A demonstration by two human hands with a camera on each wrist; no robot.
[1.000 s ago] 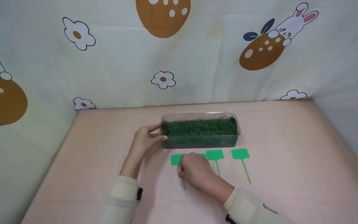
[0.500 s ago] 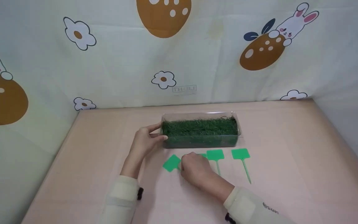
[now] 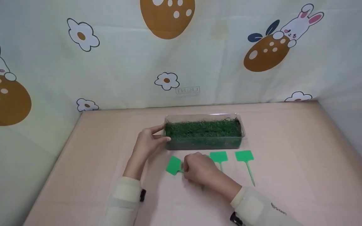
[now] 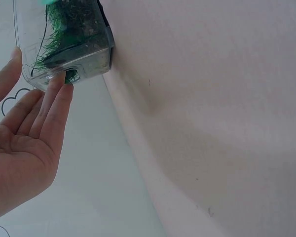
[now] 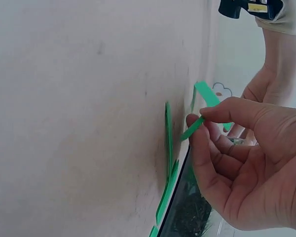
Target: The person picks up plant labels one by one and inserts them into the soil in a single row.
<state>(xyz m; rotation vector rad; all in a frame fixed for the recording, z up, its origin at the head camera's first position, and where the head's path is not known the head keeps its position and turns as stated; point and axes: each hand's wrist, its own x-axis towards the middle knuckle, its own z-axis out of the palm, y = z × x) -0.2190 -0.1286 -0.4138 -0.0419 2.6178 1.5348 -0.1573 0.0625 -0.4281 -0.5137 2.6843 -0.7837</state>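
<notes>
A clear plastic box of green artificial grass stands near the back of the table. My left hand grips its left end, with the thumb at the front corner and the fingers against the end wall. In front of the box, my right hand pinches the thin stem of a green T-shaped plant label between thumb and forefinger, as the right wrist view shows at the stem. The held label's flat head points left. Another label lies mostly hidden behind the right hand.
Two more green labels lie to the right of my right hand, a nearer label and a farther label, heads toward the box. A pale pink cloth covers the table. A printed curtain hangs behind it.
The label in my right hand has turned, its head swinging from upright to pointing left and its tip shifting right. My left hand has stayed on the box.
</notes>
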